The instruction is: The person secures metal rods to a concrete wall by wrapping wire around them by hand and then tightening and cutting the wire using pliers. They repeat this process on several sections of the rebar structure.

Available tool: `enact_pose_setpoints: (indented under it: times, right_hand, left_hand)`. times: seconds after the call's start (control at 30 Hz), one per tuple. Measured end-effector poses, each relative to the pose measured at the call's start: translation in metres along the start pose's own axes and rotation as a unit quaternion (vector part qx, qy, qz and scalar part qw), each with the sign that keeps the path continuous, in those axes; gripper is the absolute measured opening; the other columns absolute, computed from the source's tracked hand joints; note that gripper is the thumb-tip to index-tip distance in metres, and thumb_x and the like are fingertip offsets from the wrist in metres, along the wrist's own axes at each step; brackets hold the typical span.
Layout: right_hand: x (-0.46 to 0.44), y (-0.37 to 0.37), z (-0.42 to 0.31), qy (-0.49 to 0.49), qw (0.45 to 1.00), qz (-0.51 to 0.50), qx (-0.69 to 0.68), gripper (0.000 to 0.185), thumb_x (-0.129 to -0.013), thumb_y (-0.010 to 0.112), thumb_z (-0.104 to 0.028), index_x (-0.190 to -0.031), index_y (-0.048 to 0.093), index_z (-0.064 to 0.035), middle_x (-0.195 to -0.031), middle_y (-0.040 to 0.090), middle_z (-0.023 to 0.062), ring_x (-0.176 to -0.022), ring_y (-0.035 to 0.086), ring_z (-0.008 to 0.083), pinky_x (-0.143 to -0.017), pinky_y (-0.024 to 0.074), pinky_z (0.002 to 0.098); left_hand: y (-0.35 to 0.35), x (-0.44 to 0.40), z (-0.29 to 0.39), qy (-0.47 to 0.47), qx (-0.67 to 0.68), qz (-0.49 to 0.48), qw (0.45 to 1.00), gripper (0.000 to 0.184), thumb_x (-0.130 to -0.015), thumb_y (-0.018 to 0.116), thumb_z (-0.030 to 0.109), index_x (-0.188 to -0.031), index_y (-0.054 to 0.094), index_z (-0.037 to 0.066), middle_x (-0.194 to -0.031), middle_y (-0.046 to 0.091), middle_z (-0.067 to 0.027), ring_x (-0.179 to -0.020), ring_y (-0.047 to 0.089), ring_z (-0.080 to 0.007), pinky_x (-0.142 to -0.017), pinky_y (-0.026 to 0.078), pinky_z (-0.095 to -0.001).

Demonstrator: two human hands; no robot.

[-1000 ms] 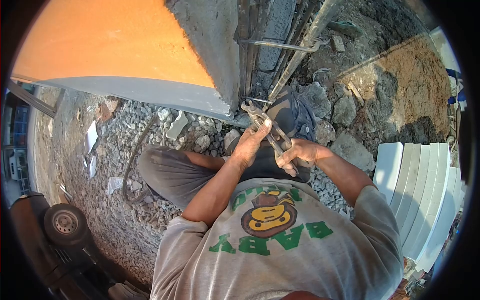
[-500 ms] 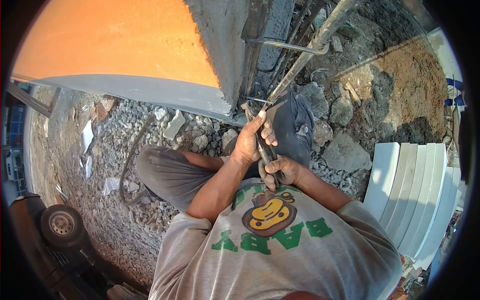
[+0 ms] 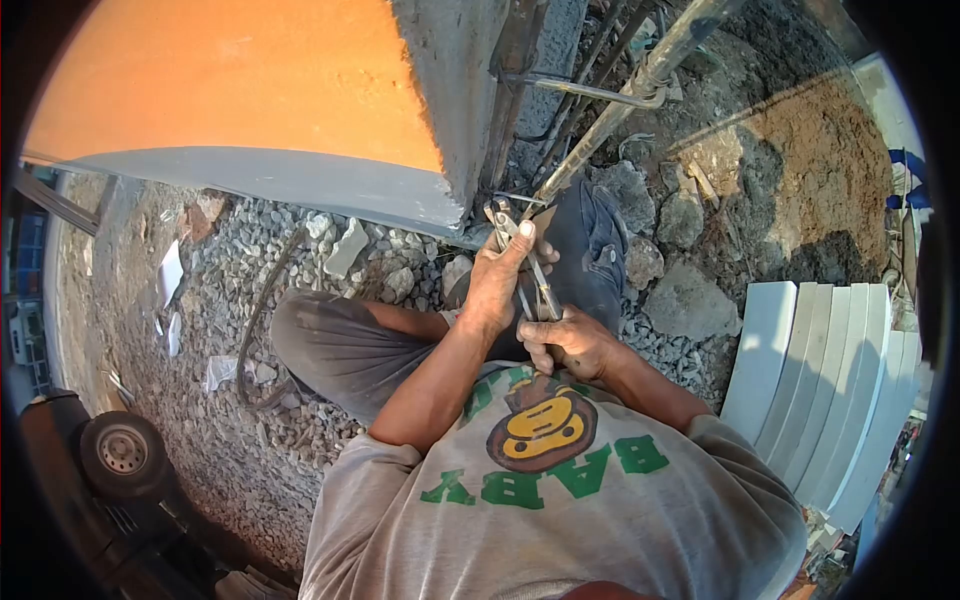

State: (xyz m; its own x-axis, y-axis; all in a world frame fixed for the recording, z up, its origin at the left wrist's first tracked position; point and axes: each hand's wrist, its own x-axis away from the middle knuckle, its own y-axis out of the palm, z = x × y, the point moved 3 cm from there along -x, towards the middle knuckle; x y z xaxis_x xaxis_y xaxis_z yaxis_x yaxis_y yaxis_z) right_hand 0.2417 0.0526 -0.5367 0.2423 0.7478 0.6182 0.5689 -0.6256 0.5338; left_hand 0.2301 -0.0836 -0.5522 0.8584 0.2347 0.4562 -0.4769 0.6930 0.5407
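Observation:
A pair of long-handled pincers lies slantwise between my hands, its metal jaws pointing up toward the column base. My left hand is closed around the tool just below the jaws, thumb laid along it. Lower down, my right hand wraps the handle ends close to my shirt. Just beyond the jaws is a thin stirrup wire by the foot of a slanting steel bar. Whether the jaws touch the wire I cannot tell. Another bent stirrup crosses the bars higher up.
An orange and grey wall ends beside the bars. Gravel and broken concrete lumps surround my crossed legs. Pale slabs stand stacked at right. A vehicle wheel is at lower left; a bent rod lies on the gravel.
The pincers have turned in my hands, so the jaws and both handles show more plainly. My right hand has closed more fully over the handle ends; my left hand stays near the jaws.

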Motion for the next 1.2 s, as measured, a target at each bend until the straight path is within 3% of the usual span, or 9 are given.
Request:
enact_pose_setpoints:
  times: [0.3, 0.43, 0.5, 0.57, 0.77, 0.83, 1.03, 1.13, 1.2]
  right_hand:
    - [-0.008, -0.068, -0.061, 0.106, 0.975, -0.138, 0.139, 0.026, -0.083, 0.069, -0.025, -0.080, 0.054, -0.0036, -0.059, 0.048, 0.0003, -0.049, 0.048, 0.0113, -0.046, 0.0417, 0.0275]
    - [0.001, -0.038, -0.028, 0.106, 0.975, -0.180, -0.069, 0.024, -0.085, 0.067, -0.023, -0.087, 0.054, -0.0030, -0.060, 0.048, 0.0002, -0.049, 0.048, 0.0126, -0.045, 0.0396, 0.0273]
    - [-0.008, -0.021, -0.003, 0.061, 0.956, -0.229, -0.173, 0.025, -0.084, 0.068, -0.023, -0.086, 0.054, -0.0021, -0.060, 0.049, 0.0010, -0.047, 0.049, 0.0132, -0.044, 0.0398, 0.0279]
    - [-0.020, -0.019, 0.014, 0.016, 0.950, -0.256, -0.179, 0.028, -0.083, 0.069, -0.024, -0.087, 0.054, -0.0010, -0.060, 0.050, 0.0019, -0.046, 0.049, 0.0144, -0.044, 0.0406, 0.0287]
    - [-0.006, -0.007, 0.008, -0.030, 0.995, 0.082, 0.040, 0.036, -0.080, 0.067, -0.025, -0.098, 0.053, 0.0028, -0.080, 0.062, 0.0160, -0.070, 0.064, 0.0281, -0.066, 0.0507, 0.0363]
    - [-0.003, -0.005, 0.004, -0.171, 0.829, 0.308, 0.434, 0.041, -0.081, 0.064, -0.025, -0.101, 0.048, 0.0078, -0.083, 0.062, 0.0260, -0.076, 0.063, 0.0413, -0.074, 0.0489, 0.0449]
    - [-0.009, 0.005, 0.004, -0.138, 0.805, 0.300, 0.493, 0.037, -0.084, 0.058, -0.023, -0.098, 0.048, 0.0101, -0.075, 0.059, 0.0287, -0.076, 0.061, 0.0463, -0.075, 0.0465, 0.0501]
    - [-0.002, 0.001, -0.006, -0.151, 0.889, 0.196, 0.384, 0.031, -0.087, 0.058, -0.022, -0.092, 0.052, 0.0078, -0.068, 0.058, 0.0197, -0.059, 0.059, 0.0350, -0.061, 0.0477, 0.0438]
    - [-0.002, -0.001, 0.005, -0.017, 1.000, -0.015, -0.016, 0.031, -0.090, 0.059, -0.027, -0.091, 0.055, 0.0028, -0.063, 0.054, 0.0092, -0.051, 0.050, 0.0199, -0.051, 0.0424, 0.0310]
  left_hand:
    - [-0.007, -0.005, -0.003, -0.007, -0.001, -0.106, 0.994, 0.059, -0.080, 0.068, 0.054, -0.112, 0.056, 0.006, -0.105, 0.060, -0.0079, -0.107, 0.056, -0.0236, -0.095, 0.043, -0.0431]
    - [0.003, -0.010, -0.008, -0.022, 0.106, -0.143, 0.984, 0.057, -0.083, 0.065, 0.051, -0.114, 0.054, 0.004, -0.106, 0.060, -0.0101, -0.107, 0.056, -0.0263, -0.097, 0.043, -0.0462]
    - [0.014, -0.010, -0.005, -0.064, 0.199, -0.202, 0.957, 0.052, -0.087, 0.061, 0.046, -0.115, 0.054, 0.002, -0.105, 0.060, -0.0128, -0.102, 0.059, -0.0275, -0.094, 0.046, -0.0477]
    - [0.003, -0.017, -0.014, -0.073, 0.222, -0.199, 0.952, 0.042, -0.091, 0.056, 0.046, -0.094, 0.054, 0.004, -0.073, 0.055, -0.0061, -0.073, 0.062, -0.0230, -0.075, 0.054, -0.0422]
    - [0.010, -0.011, -0.008, -0.035, 0.030, -0.045, 0.998, 0.039, -0.093, 0.053, 0.043, -0.074, 0.046, 0.010, -0.060, 0.041, -0.0001, -0.051, 0.049, -0.0161, -0.053, 0.049, -0.0342]
    - [0.011, -0.015, -0.010, 0.015, -0.056, 0.043, 0.997, 0.039, -0.094, 0.053, 0.043, -0.073, 0.046, 0.010, -0.060, 0.040, 0.0007, -0.044, 0.044, -0.0147, -0.047, 0.047, -0.0316]
    - [0.011, -0.001, 0.005, -0.016, -0.115, 0.066, 0.991, 0.044, -0.088, 0.060, 0.048, -0.079, 0.049, 0.007, -0.062, 0.042, 0.0007, -0.045, 0.051, -0.0132, -0.044, 0.047, -0.0294]
    - [0.010, 0.006, 0.003, 0.032, -0.110, 0.045, 0.992, 0.050, -0.083, 0.066, 0.052, -0.095, 0.049, 0.006, -0.072, 0.052, -0.0009, -0.065, 0.063, -0.0162, -0.060, 0.053, -0.0281]
    - [0.002, 0.002, -0.002, 0.001, 0.002, -0.014, 1.000, 0.047, -0.085, 0.065, 0.049, -0.101, 0.052, 0.007, -0.086, 0.058, -0.0055, -0.086, 0.064, -0.0212, -0.076, 0.053, -0.0347]
